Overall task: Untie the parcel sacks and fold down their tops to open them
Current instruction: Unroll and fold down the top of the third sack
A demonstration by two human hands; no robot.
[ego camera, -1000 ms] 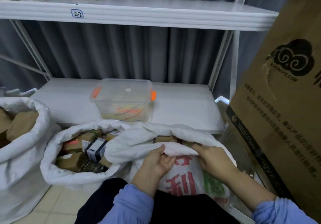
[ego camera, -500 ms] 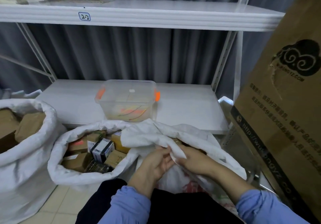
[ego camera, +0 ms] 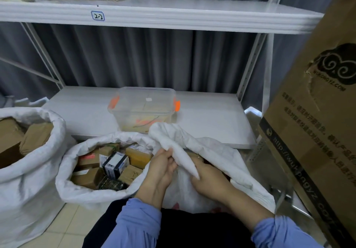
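Observation:
Three white woven parcel sacks stand on the floor in front of me. The right sack [ego camera: 221,151] has its top bunched up into a loose fold that rises between my hands. My left hand [ego camera: 160,167] pinches the near edge of that fold. My right hand [ego camera: 207,178] grips the sack's cloth just beside it, partly under the fold. The middle sack [ego camera: 96,192] has its top rolled down and shows several small boxes. The left sack [ego camera: 32,163] is also rolled down, with brown parcels inside.
A white metal shelf [ego camera: 202,116] behind the sacks carries a clear plastic box [ego camera: 143,109] with orange clips. A tall cardboard carton [ego camera: 317,124] leans at the right. Grey curtain hangs behind; an upper shelf [ego camera: 154,14] is overhead.
My hands came together at the right sack's rim and pulled its top cloth up and toward me; the red print on the sack's front is now mostly covered.

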